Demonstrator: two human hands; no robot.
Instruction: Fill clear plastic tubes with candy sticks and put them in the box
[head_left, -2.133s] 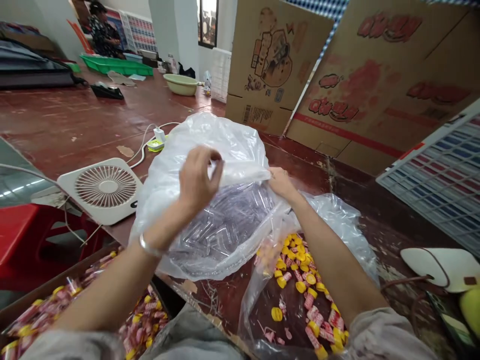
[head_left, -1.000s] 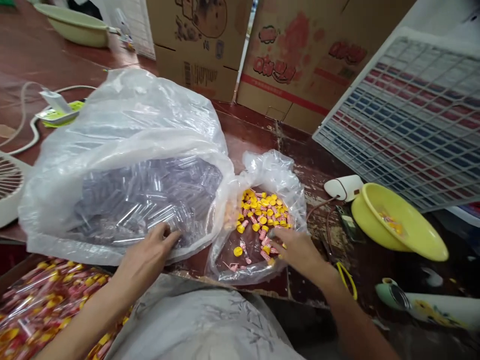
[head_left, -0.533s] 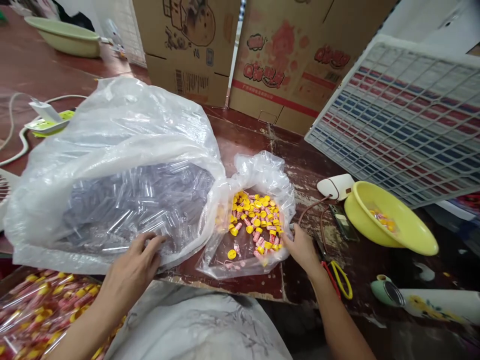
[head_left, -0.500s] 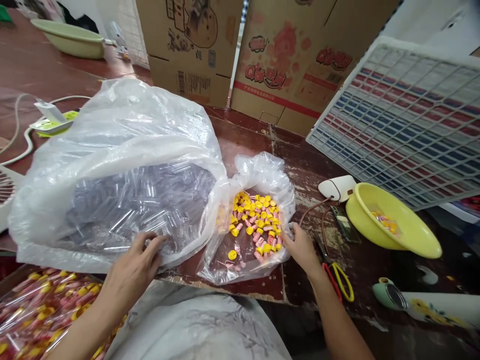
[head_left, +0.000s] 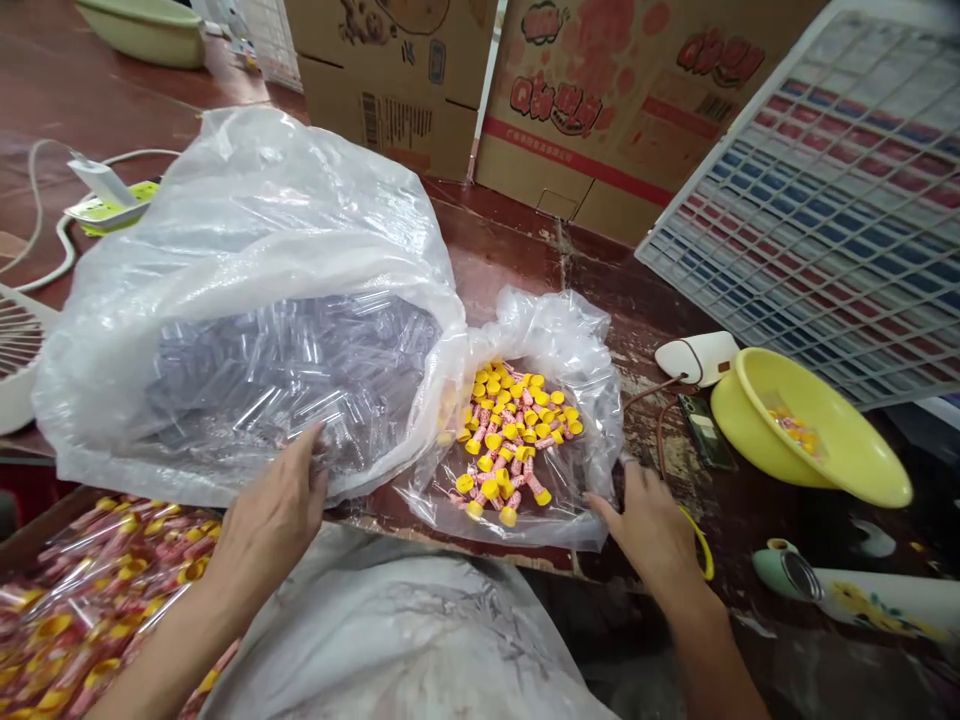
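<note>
My left hand (head_left: 281, 495) is at the front lip of a large translucent plastic bag (head_left: 247, 200), its fingers bent at the clear plastic tubes (head_left: 300, 370) inside. The back of the hand hides most of the fingers, so I cannot tell whether a tube is in them. At the right edge of a smaller clear plastic bag (head_left: 559, 330), my right hand (head_left: 649, 515) grips the film, thumb on the near side and fingers along the outside. Inside that bag lies a heap of small pink pieces with yellow caps (head_left: 510, 430).
At lower left is a box of tubes with pink contents and yellow caps (head_left: 82, 610). A yellow basin (head_left: 825, 430), phone (head_left: 705, 432), white corded device (head_left: 694, 358) and flowered flask (head_left: 862, 600) lie right. Behind stand cardboard boxes (head_left: 585, 130) and a white wire rack (head_left: 832, 220).
The capped pieces have shifted toward the small bag's front. My right hand has moved right and slightly down, now covering most of the scissors. My left hand has turned, and the view has tilted down.
</note>
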